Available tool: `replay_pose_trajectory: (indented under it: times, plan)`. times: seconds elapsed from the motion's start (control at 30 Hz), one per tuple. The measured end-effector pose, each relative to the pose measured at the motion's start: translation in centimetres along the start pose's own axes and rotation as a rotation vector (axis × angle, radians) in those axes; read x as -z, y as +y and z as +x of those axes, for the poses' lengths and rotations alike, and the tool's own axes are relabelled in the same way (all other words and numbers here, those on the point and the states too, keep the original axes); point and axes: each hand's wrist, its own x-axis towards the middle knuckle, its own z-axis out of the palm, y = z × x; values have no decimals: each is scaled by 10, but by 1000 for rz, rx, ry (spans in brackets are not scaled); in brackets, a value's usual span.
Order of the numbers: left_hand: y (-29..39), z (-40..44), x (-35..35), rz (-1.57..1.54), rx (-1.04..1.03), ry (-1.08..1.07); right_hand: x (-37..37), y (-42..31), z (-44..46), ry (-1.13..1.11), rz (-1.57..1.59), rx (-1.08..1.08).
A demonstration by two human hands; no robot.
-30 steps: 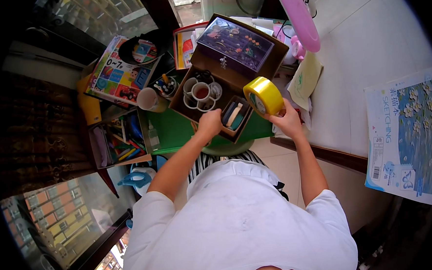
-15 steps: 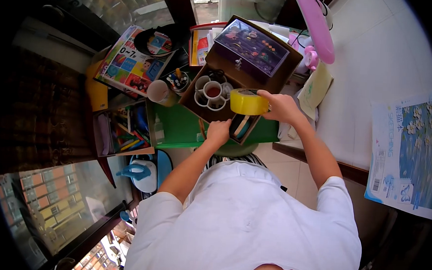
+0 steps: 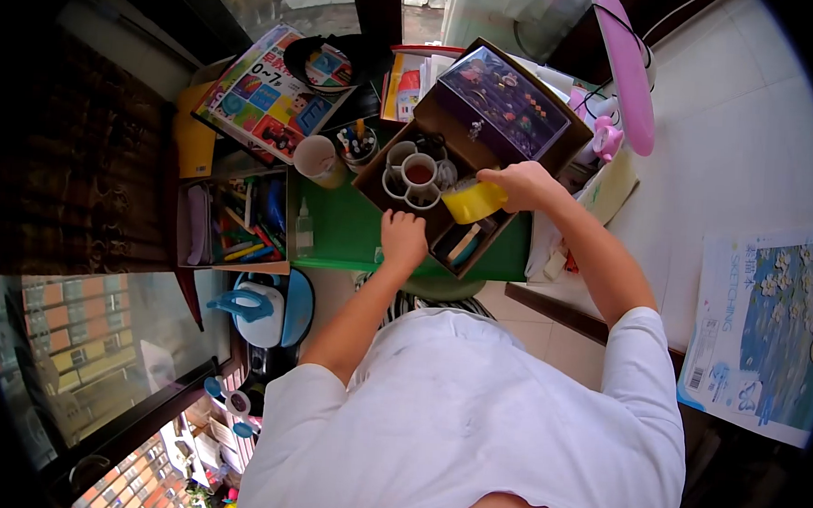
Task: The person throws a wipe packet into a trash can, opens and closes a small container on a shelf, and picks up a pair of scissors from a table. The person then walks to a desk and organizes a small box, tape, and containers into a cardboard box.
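Note:
A brown box (image 3: 373, 193) rests on the green desk mat (image 3: 334, 241), holding a flower-shaped white organizer (image 3: 422, 194), a small box with erasers (image 3: 462, 243) and a purple decorated case (image 3: 503, 105). My right hand (image 3: 531, 186) grips a roll of yellow tape (image 3: 474, 202), tilted inside the brown box beside the organizer. My left hand (image 3: 404, 239) has its fingers curled at the near edge of the brown box; its grip on the edge is partly hidden.
Left of the box are a paper cup (image 3: 318, 160), a pen holder (image 3: 356, 143), a box of markers (image 3: 243, 222) and a book (image 3: 267, 100). A pink lamp (image 3: 626, 72) stands at the back right. A sketchbook (image 3: 761, 328) lies at the far right.
The tape roll has gone from beside the box's right edge down into it, in my right hand. My left hand has shifted leftward along the near edge. The camera view has shifted.

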Motion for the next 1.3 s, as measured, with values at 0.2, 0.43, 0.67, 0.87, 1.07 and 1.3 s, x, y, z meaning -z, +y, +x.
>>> replay_pose_trajectory:
  times: [0.2,0.43,0.67,0.87,1.07,1.3]
  plan:
    - [-26,20,-5,93,18,-162,-20,0,-29,124,94,-79]
    - [-25,17,-8,139,-34,-223,-28,-3,-58,179,309,-200]
    - [29,12,24,-245,34,-219,-56,0,-68,391,894,-396]
    - [32,15,2,-195,135,-518,-87,3,-51,524,981,-400]
    - [21,23,-1,-164,33,-514,-84,-2,-51,504,945,-409]
    - [12,25,8,-70,32,-550,-91,-6,-48,523,951,-374]
